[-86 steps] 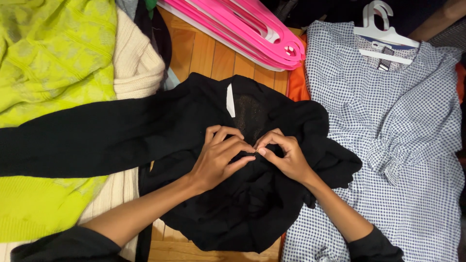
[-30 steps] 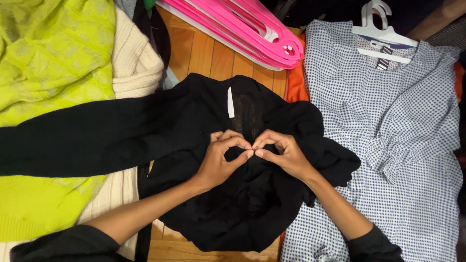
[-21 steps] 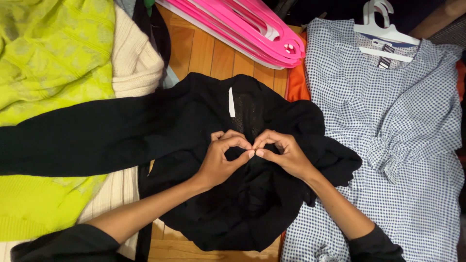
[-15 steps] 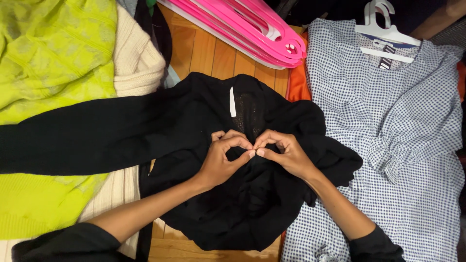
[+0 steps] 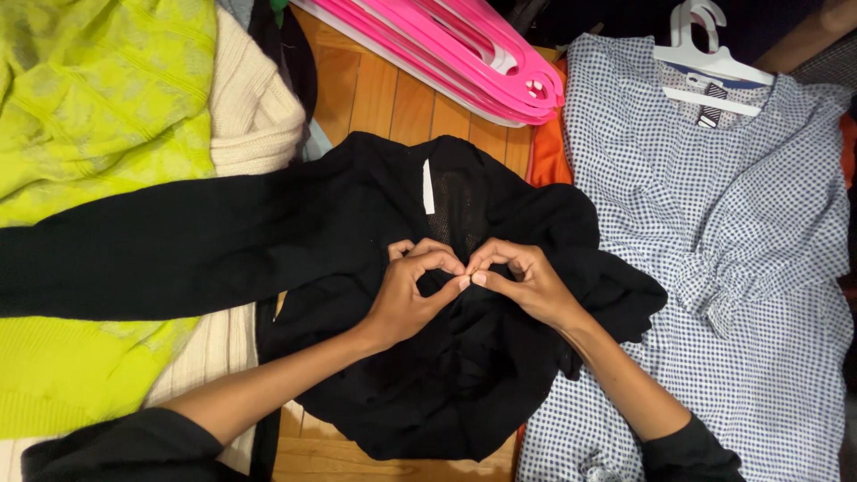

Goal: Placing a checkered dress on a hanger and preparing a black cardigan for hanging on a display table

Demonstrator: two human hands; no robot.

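Head view: crumpled black garment [image 5: 464,393] (white neck label [image 5: 428,186]), one sleeve outstretched.

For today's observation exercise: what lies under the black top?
Under the black top show wooden boards, a cream sweater, and the checked dress edge. Whatever lies beneath its middle is covered.

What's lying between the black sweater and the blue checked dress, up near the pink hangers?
In the head view, an orange garment shows between black sweater and checked dress.

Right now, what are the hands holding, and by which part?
Both the left hand and right hand pinch the black garment at its front middle, below the neckline, fingertips meeting.
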